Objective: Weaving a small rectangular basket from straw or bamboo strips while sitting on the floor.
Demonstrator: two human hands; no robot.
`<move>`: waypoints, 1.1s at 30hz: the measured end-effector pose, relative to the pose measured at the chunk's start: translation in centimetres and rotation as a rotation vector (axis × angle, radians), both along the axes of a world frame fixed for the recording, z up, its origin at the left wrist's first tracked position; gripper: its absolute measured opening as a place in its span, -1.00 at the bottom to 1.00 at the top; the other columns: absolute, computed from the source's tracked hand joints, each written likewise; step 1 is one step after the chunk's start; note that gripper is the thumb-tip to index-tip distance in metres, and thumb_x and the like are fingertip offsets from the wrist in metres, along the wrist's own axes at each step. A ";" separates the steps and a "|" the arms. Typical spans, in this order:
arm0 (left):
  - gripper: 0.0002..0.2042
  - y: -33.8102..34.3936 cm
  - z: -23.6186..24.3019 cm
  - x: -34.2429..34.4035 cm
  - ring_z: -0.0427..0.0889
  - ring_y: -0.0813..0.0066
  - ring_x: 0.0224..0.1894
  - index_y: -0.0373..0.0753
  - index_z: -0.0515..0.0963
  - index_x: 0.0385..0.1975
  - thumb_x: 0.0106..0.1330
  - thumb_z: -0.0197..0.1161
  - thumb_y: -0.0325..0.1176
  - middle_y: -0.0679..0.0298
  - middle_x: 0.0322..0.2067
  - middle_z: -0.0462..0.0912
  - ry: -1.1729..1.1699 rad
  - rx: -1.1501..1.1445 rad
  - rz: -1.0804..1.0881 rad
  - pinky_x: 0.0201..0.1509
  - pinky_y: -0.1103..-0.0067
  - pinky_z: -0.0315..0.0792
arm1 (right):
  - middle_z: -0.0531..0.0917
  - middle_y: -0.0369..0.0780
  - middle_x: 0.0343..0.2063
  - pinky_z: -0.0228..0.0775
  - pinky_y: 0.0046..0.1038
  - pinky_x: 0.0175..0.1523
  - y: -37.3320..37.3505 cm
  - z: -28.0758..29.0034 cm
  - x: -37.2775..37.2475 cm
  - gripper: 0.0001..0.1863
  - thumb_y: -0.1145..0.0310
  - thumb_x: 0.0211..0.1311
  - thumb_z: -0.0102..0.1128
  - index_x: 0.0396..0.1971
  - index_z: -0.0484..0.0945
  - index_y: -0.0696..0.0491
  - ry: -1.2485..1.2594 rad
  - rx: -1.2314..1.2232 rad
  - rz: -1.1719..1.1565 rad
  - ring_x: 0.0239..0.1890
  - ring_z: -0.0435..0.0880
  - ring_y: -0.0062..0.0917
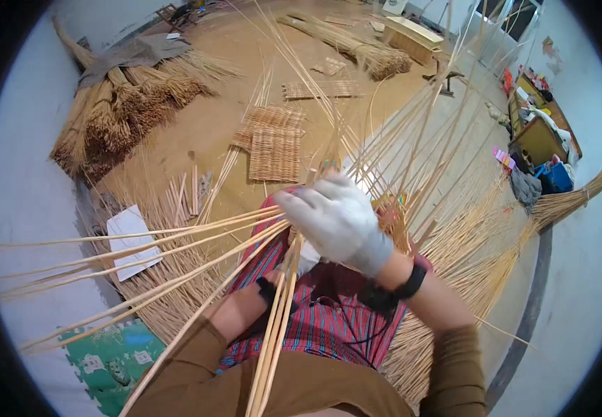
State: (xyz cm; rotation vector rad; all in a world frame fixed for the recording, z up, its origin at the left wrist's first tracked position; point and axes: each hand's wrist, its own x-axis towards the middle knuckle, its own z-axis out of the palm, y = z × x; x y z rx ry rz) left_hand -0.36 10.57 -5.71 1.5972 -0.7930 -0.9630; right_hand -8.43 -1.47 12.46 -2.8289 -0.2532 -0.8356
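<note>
My right hand [336, 221], in a white glove, is closed over the gathered middle of several long, pale wicker rods [197, 243] above my lap. The rods fan out to the left, toward my body and up to the far right. Lower down, and mostly hidden by the right hand and the rods, is my gloved left hand [308, 257]; its fingers do not show. Next to the right hand's knuckles a short, thicker stick end [311, 176] pokes up. A red striped cloth [315, 337] covers my lap.
Flat woven wicker panels [275, 154] lie on the floor ahead. Big rod bundles [120, 104] rest at far left, with another bundle [356, 45] at the back. Loose rods [447, 299] spread at right. A white sheet [133, 240] and green mat [117, 361] are at left.
</note>
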 end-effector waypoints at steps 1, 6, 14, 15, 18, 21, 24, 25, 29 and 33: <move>-0.74 0.6 0.5 -0.3 0.73 0.20 -0.29 -0.19 0.48 0.06 0.44 0.21 -0.32 0.07 -0.36 0.69 -0.177 0.070 -0.012 -0.25 0.36 0.62 | 0.74 -0.17 -0.42 0.57 -0.26 -0.28 0.1 -1.7 -2.2 -0.74 0.27 0.37 0.09 -0.19 0.67 0.09 0.060 0.236 -0.085 -0.46 0.68 -0.26; -0.55 -0.2 1.2 -1.6 0.69 -0.13 -0.19 -0.19 0.40 0.29 0.48 0.14 -0.17 -0.16 -0.27 0.69 -0.950 -0.322 0.285 -0.14 0.17 0.57 | 0.73 -0.21 -0.47 0.43 -0.48 -0.46 1.9 -11.9 -11.1 -0.64 0.08 0.53 0.05 -0.16 0.68 0.06 0.486 1.540 -0.629 -0.57 0.61 -0.62; -0.61 -5.2 -2.7 1.3 0.72 0.00 -0.32 -0.26 0.50 -0.09 0.54 -0.01 -0.02 -0.05 -0.42 0.67 -0.175 0.204 0.095 -0.24 0.28 0.60 | 0.68 -0.30 -0.39 0.46 -0.51 -0.30 0.4 -17.1 -15.4 -0.84 0.36 0.44 0.18 -0.19 0.62 0.14 -0.123 1.478 -0.661 -0.46 0.57 -0.66; -0.63 -4.5 -2.6 1.6 0.73 0.10 -0.36 -0.26 0.51 -0.11 0.54 0.02 -0.03 0.01 -0.45 0.67 -0.016 0.227 0.051 -0.29 0.33 0.61 | 0.69 -0.30 -0.39 0.47 -0.50 -0.29 -0.1 -17.4 -15.7 -0.83 0.35 0.43 0.19 -0.20 0.62 0.14 -0.122 1.442 -0.796 -0.45 0.58 -0.67; -0.70 -3.3 -1.6 2.2 0.71 0.39 -0.43 -0.25 0.51 -0.18 0.50 0.15 -0.10 0.16 -0.47 0.66 0.117 0.137 -0.101 -0.41 0.48 0.61 | 0.65 -0.32 -0.34 0.47 -0.58 -0.15 -0.8 -18.5 -16.0 -0.89 0.47 0.33 0.27 -0.19 0.59 0.14 -0.430 1.654 -0.740 -0.31 0.60 -0.65; -0.82 -3.5 -1.1 2.0 0.68 0.43 -0.54 -0.29 0.46 -0.20 0.43 0.25 -0.31 0.19 -0.48 0.64 0.089 0.096 -0.151 -0.53 0.49 0.59 | 0.66 -0.27 -0.25 0.48 -0.55 -0.02 -1.8 -17.6 -14.1 -0.83 0.56 0.29 0.28 -0.16 0.54 0.13 -0.412 1.388 -0.788 -0.19 0.62 -0.60; -0.83 -4.8 -1.7 1.0 0.65 0.46 -0.55 -0.29 0.52 -0.26 0.41 0.27 -0.32 0.20 -0.54 0.64 0.230 0.125 0.025 -0.55 0.48 0.55 | 0.67 -0.20 -0.13 0.46 -0.48 0.14 -3.4 -13.0 -8.8 -0.82 0.59 0.29 0.26 -0.14 0.52 0.15 -0.325 1.303 -0.780 -0.05 0.62 -0.54; -0.83 -5.0 -2.0 0.7 0.64 0.46 -0.55 -0.30 0.53 -0.25 0.41 0.27 -0.31 0.20 -0.53 0.64 0.132 0.120 0.101 -0.55 0.48 0.55 | 0.67 -0.25 -0.09 0.46 -0.44 0.22 -4.2 -11.0 -6.4 -0.64 0.59 0.31 0.20 0.09 0.52 0.09 -0.333 1.345 -0.620 -0.01 0.63 -0.57; -0.78 -5.6 -2.7 -0.1 0.63 0.47 -0.56 -0.33 0.60 -0.21 0.44 0.25 -0.26 0.20 -0.47 0.66 -0.244 0.138 0.164 -0.52 0.46 0.57 | 0.48 -0.04 0.30 0.29 -0.44 0.39 -6.3 -5.4 1.3 -0.34 0.49 0.41 0.14 0.47 0.23 -0.09 -0.130 0.388 -0.639 0.28 0.51 -0.35; -0.83 -5.3 -2.3 0.1 0.64 0.49 -0.49 -0.30 0.59 -0.22 0.41 0.27 -0.30 0.26 -0.47 0.65 0.162 0.219 0.179 -0.48 0.47 0.59 | 0.57 -0.18 -0.25 0.50 -0.46 -0.06 -3.9 -9.6 -1.7 -0.57 0.23 0.57 -0.05 0.32 0.31 0.08 -0.527 1.277 -0.564 -0.24 0.57 -0.48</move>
